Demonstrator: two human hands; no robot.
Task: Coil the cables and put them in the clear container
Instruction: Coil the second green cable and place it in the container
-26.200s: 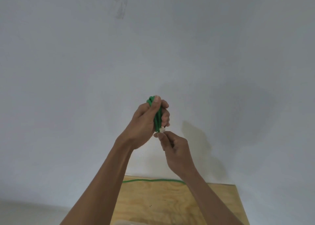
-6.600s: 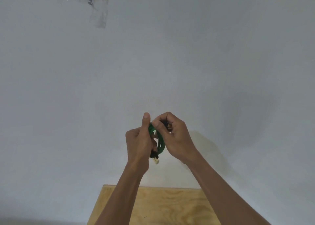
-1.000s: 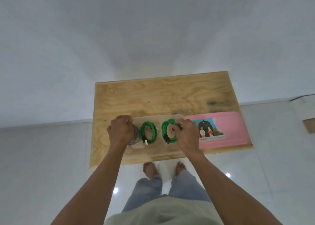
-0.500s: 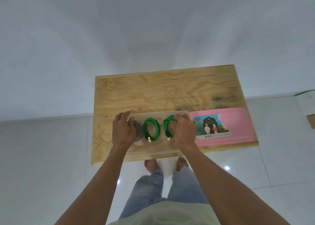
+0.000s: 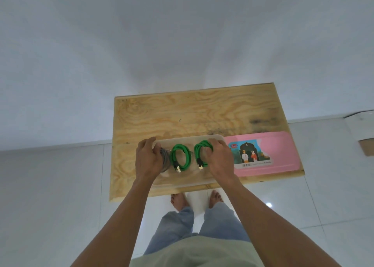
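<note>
A clear container (image 5: pixel 183 182) sits at the front of the wooden table (image 5: pixel 192 113). Inside it lie a grey cable coil (image 5: pixel 165 155) at the left, a green cable coil (image 5: pixel 187 155) in the middle and a second green coil (image 5: pixel 199 147) at the right. My left hand (image 5: pixel 146 159) clasps the container's left end, thumb outside the rim and fingers over the grey coil. My right hand (image 5: pixel 220 159) is at the right end, its fingers curled on the right green coil. The hands hide part of the grey coil and part of the right green coil.
A pink lid (image 5: pixel 283 151) with a picture label lies on the table right of the container, touching it. The table's back half is bare wood. White tiled floor and my bare feet (image 5: pixel 178 201) show below the table's front edge. A white wall stands behind.
Long before, I coiled a green cable in the air. Over the last second both hands stay at the container's ends; the view has shifted slightly and the right coil has settled lower.
</note>
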